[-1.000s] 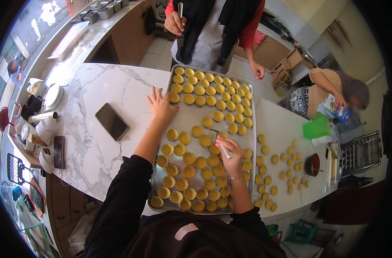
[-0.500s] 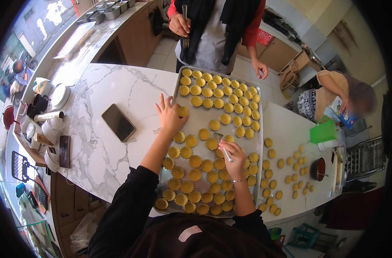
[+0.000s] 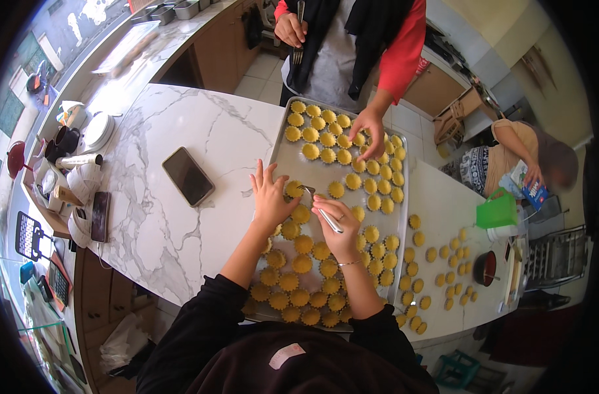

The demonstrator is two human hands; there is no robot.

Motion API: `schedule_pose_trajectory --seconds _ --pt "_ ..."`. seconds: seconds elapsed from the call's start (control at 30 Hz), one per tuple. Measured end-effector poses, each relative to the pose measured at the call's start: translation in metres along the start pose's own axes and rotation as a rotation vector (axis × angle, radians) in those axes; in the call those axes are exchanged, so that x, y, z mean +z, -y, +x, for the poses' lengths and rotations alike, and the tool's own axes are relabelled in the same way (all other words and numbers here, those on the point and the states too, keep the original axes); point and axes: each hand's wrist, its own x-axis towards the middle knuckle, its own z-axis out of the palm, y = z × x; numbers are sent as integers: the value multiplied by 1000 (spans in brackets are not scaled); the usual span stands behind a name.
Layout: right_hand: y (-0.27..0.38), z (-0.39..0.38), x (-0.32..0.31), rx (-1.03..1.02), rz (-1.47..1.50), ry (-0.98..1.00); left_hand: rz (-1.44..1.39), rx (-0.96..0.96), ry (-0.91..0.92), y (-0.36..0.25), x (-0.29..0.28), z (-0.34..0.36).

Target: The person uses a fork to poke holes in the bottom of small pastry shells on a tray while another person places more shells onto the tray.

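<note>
Many small fluted yellow tart shells sit in rows on a large metal tray. My left hand is at the tray's left side, thumb and forefinger at the edge of one tart shell, other fingers raised. In my right hand is a metal fork, its tines at that same shell. Whether the tines touch the dough cannot be made out. Some shells near me are hidden behind my forearms.
Across the table a co-worker holds a fork; their other hand reaches onto the tray. A phone lies to the left. Loose dough pieces, a dark bowl and a green container stand at right, where another person bends.
My right hand has brought the fork left and up to the shell by my left hand, which has shifted slightly right and down. The co-worker's free hand has come in over the tray.
</note>
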Motion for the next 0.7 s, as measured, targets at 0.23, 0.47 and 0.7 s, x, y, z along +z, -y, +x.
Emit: schedule_pose_trajectory --seconds 0.23,0.47,0.7 --pt "-14 -3 20 -72 -11 59 -35 8 -12 3 2 -1" --pt "-15 -6 26 -66 -20 113 -56 23 -42 2 3 -3" --pt "-14 -5 27 8 -86 162 -75 29 -81 4 7 -3"
